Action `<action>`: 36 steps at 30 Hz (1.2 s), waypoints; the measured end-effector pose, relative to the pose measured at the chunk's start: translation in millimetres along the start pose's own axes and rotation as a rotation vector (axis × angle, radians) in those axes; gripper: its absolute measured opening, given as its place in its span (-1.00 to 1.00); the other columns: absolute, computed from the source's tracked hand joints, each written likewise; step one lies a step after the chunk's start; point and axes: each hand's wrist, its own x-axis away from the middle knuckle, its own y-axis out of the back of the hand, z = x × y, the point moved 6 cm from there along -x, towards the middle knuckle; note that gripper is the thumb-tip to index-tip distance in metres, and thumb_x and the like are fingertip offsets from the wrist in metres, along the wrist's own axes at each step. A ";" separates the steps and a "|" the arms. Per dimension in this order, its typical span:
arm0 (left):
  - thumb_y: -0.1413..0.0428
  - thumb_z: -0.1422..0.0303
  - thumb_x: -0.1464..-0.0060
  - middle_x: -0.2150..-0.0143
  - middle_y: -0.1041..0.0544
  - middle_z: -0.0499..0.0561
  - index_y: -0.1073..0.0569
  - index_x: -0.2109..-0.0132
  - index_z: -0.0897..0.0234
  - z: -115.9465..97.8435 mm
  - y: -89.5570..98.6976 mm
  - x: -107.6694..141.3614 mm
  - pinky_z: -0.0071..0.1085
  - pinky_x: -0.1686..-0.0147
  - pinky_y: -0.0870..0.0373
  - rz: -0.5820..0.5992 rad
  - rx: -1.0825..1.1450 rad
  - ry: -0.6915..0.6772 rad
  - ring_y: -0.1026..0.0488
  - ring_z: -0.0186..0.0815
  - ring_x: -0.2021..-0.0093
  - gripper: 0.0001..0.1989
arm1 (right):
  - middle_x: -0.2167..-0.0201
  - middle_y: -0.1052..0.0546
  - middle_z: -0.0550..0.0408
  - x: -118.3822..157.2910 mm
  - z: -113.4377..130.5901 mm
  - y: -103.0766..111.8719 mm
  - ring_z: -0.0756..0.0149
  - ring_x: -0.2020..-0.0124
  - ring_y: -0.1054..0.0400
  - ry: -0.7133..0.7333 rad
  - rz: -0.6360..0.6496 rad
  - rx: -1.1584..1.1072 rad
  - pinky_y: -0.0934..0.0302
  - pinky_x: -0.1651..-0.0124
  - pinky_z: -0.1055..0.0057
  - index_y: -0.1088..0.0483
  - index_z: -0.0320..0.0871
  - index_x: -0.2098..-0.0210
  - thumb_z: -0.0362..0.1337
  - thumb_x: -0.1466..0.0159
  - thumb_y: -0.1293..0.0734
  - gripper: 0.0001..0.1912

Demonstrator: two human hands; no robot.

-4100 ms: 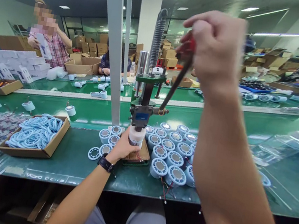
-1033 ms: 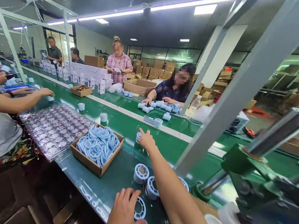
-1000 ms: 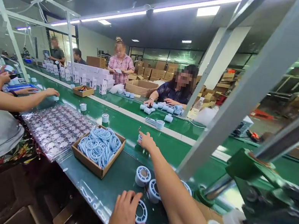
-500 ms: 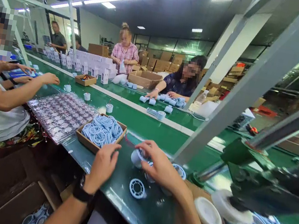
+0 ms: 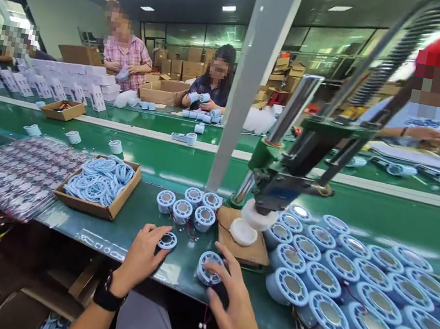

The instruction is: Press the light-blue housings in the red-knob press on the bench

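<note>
My left hand [image 5: 144, 253] has its thumb and fingers around a light-blue slotted ring [image 5: 167, 241] low over the bench. Just right of it, a light-blue round housing [image 5: 209, 268] stands near the bench edge, slotted ring on top. Over this housing my right hand [image 5: 231, 297] is open, fingers spread, one fingertip at its top face; the thumb stays apart. Thin wires with small white connectors hang below the housing. Behind the hands several similar round housings [image 5: 182, 212] stand in a cluster.
A cardboard tray [image 5: 112, 212] of blue rings is at left, beside a sheet of flat parts [image 5: 27, 170]. A green press [image 5: 285, 181] with a white pad [image 5: 244, 232] stands right of centre. Rows of housings [image 5: 339, 262] fill the right. Co-workers sit and stand across the green conveyor [image 5: 154, 150].
My view has swung right, bringing the press and rows of housings into sight. My left hand has taken hold of a ring; my right hand has moved from the clustered housings to one nearer me.
</note>
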 end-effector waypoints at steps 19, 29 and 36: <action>-0.27 0.54 0.13 -0.12 -0.49 0.05 -0.36 -0.20 0.15 -92.2 -13.7 -0.7 -0.11 -0.19 -0.31 0.008 0.386 0.076 -0.40 -0.11 -0.13 -0.30 | -0.11 -0.46 0.01 11.3 -22.9 -23.2 0.28 -0.10 -0.43 -0.106 -0.353 -0.103 -0.39 -0.12 0.36 -0.16 -0.13 -0.27 -0.40 -0.20 -0.30 -0.36; -0.18 0.56 0.04 -0.13 -0.44 0.09 -0.32 -0.24 0.15 -96.8 -29.2 -2.0 -0.06 -0.21 -0.26 0.028 0.398 0.071 -0.31 -0.08 -0.19 -0.34 | -0.13 -0.45 -0.02 13.9 -29.4 -28.5 0.29 -0.10 -0.43 -0.162 -0.343 -0.168 -0.37 -0.15 0.38 -0.09 -0.14 -0.35 -0.43 -0.19 -0.26 -0.26; -0.15 0.37 -0.08 -0.26 -0.38 0.18 -0.30 -0.26 0.27 -82.9 -48.7 7.3 -0.11 -0.25 -0.25 0.058 0.521 0.137 -0.33 -0.06 -0.25 -0.43 | -0.19 -0.37 -0.06 9.2 -16.5 -4.7 0.18 -0.19 -0.34 -0.079 -0.075 0.010 -0.36 -0.19 0.21 -0.23 -0.14 -0.30 -0.41 -0.22 -0.27 -0.37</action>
